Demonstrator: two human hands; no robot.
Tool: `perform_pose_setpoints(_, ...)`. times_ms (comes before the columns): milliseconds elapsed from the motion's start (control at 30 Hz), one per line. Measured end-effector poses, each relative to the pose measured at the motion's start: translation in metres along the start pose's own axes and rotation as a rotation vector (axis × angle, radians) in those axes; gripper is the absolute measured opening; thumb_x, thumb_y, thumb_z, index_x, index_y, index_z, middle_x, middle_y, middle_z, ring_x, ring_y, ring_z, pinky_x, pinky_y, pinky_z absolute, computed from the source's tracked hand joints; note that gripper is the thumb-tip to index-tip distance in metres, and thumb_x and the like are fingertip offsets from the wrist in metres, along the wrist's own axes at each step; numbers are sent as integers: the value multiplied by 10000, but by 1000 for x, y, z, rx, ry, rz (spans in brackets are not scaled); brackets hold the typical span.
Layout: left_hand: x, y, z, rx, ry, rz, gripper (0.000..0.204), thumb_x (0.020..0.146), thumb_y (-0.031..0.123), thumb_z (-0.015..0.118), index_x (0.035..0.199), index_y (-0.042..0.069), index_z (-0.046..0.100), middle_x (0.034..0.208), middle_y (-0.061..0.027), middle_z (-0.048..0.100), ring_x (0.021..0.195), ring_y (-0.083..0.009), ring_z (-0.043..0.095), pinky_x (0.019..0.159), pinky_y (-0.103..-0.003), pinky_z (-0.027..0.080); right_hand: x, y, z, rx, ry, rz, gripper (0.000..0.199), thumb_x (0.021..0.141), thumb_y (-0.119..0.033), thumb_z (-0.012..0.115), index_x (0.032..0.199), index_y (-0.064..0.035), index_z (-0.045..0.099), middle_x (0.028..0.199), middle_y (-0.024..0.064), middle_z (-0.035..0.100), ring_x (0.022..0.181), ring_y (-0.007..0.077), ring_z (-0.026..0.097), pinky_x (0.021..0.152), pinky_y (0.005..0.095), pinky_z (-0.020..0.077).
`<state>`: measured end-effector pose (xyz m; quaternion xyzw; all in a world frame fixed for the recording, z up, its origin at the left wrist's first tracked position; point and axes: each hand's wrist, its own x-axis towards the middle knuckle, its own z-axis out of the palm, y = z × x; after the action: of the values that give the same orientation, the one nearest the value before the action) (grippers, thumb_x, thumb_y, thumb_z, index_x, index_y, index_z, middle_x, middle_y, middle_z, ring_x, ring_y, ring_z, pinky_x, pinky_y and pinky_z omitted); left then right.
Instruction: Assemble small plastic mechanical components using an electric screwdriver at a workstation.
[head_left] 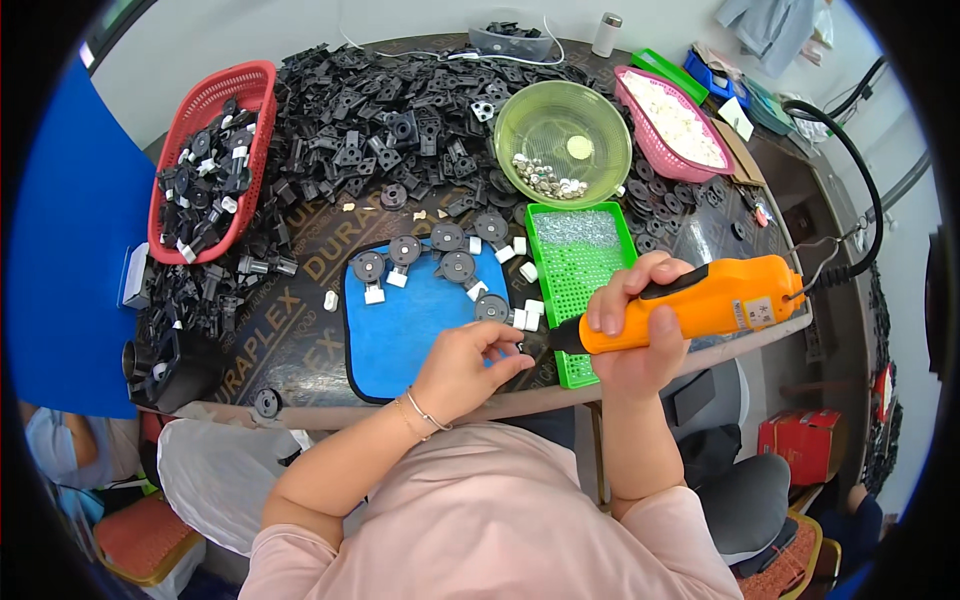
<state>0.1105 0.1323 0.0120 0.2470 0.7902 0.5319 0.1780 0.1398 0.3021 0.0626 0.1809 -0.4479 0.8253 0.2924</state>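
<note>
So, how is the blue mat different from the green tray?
The blue mat is flat with a thin black edge, but the green tray has a raised rim. The tray is full of little holes, while the mat looks solid. The mat has dark round parts on it; the tray has tiny silvery pieces at its far end. Both lie on the table.

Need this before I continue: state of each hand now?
Right hand: closed, holding the orange power driver.
Left hand: partly curled near the driver; whether it holds anything cannot be told.
</note>
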Motion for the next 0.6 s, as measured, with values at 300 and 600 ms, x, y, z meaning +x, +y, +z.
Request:
perform_pose_setpoints(300, -2, -9, 13, -139, 58, -55, 140, 793, 70, 700, 909, -4, 676, 785, -38, 671, 671, -69, 578, 627, -218, 481, -2, -4, -3, 9, -5, -14, 306, 865, -233, 586, 1078, -62, 448, 937, 81, 461, 576, 146, 494, 533, 265, 424)
perform_pose_setpoints(600, -5, -13, 11, -30, 147, 34, 114, 759, 69, 725, 833, 8, 665, 770, -67, 663, 673, -111, 619, 618, -228, 491, -3, -4, -1, 1, -8, -17, 313, 860, -231, 597, 1067, -53, 444, 935, 87, 461, 574, 150, 501, 535, 270, 434)
